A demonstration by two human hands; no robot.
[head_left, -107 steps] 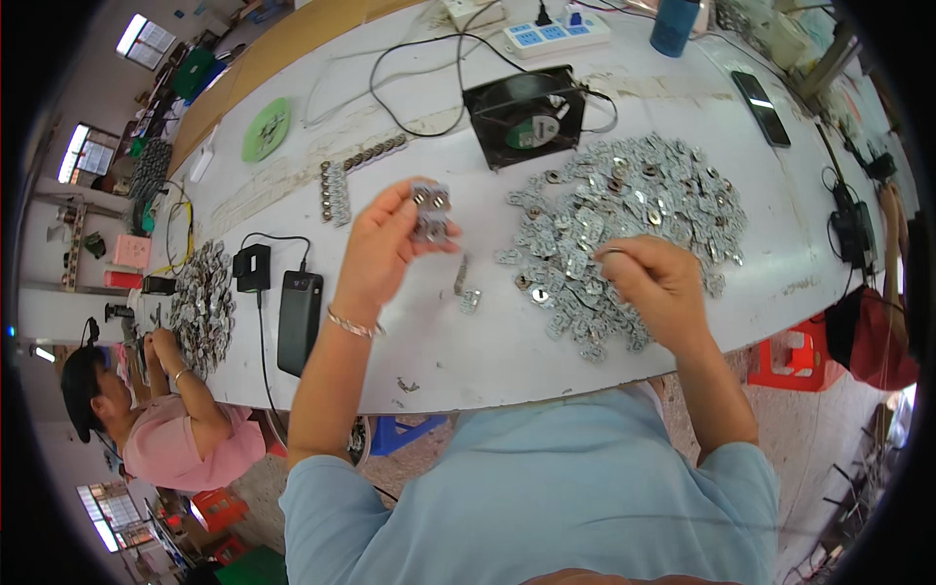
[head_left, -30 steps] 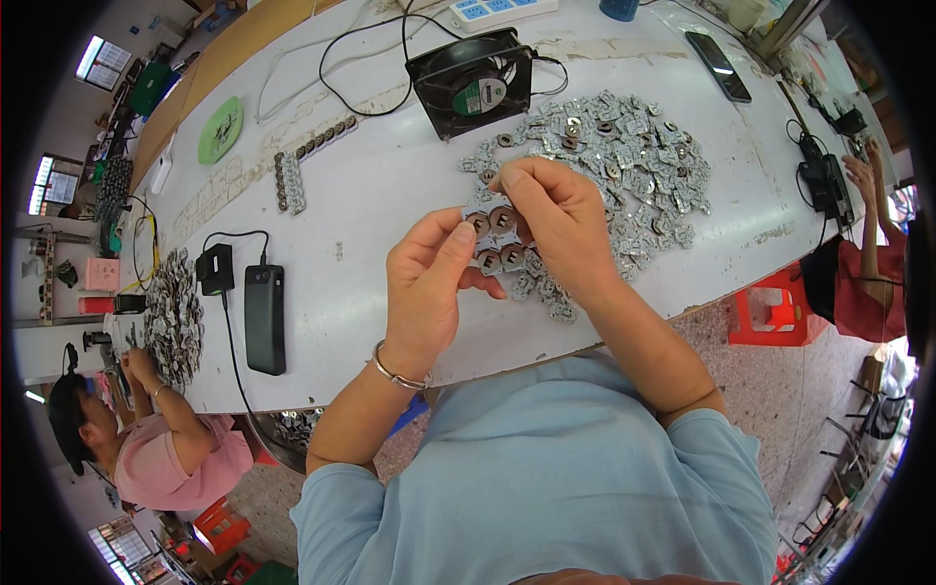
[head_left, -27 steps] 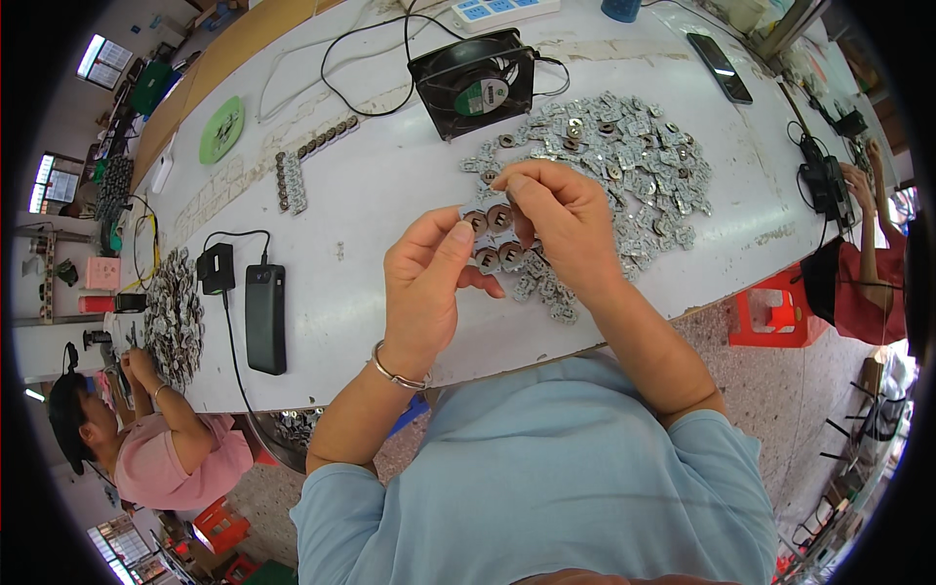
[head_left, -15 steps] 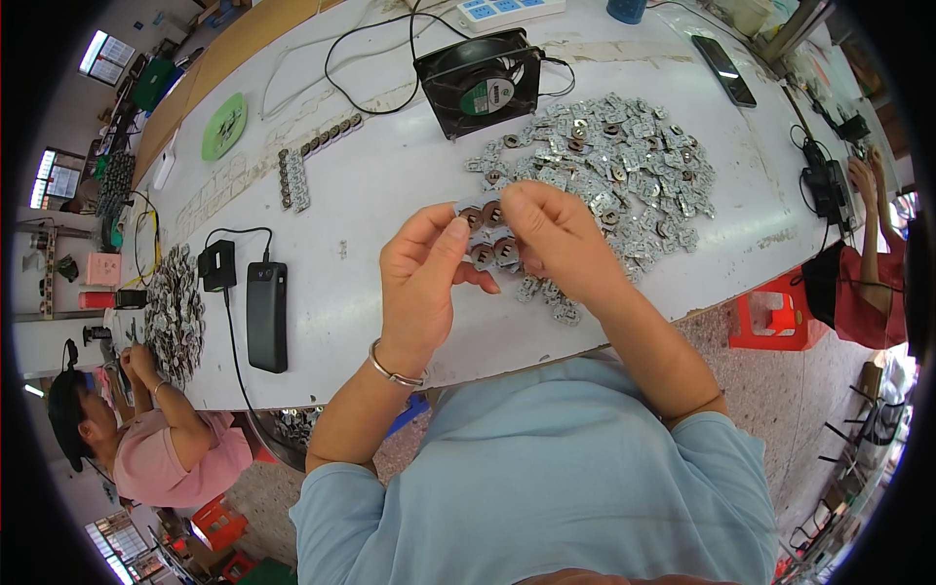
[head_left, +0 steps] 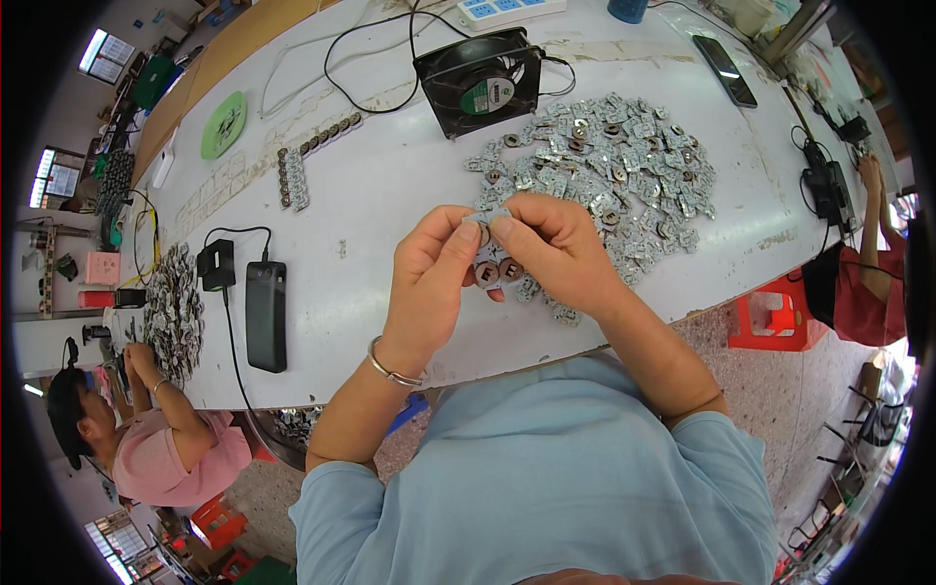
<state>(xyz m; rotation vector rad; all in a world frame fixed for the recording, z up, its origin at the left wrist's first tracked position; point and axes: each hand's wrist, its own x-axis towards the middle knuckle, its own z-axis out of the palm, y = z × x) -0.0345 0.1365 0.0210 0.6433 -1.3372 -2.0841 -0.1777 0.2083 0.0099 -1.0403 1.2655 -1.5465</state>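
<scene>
In front of me, just nearer than the big heap, my left hand (head_left: 434, 268) and my right hand (head_left: 561, 255) pinch a small cluster of metal parts with round brown discs (head_left: 498, 272). Both thumbs press on its upper portion, nearly touching each other. Two discs show plainly below the thumbs; the upper ones are mostly covered. Behind my right hand spreads a heap of loose small silvery metal pieces (head_left: 634, 175), some with brown discs. Farther left, similar parts stand in neat short rows (head_left: 293, 181) on the white table (head_left: 370, 224).
A black fan (head_left: 478, 83) stands beyond my hands. Left are a black power bank (head_left: 266, 317) with cable, a green dish (head_left: 224, 125) and another parts heap (head_left: 174, 312) by a person in pink (head_left: 180, 444). A phone (head_left: 723, 71) and a power strip (head_left: 507, 12) lie farther back.
My hands have drawn closer together, and the thumbs have moved onto the upper part of the cluster. The cluster has shifted slightly right and down. The heap and rows look the same.
</scene>
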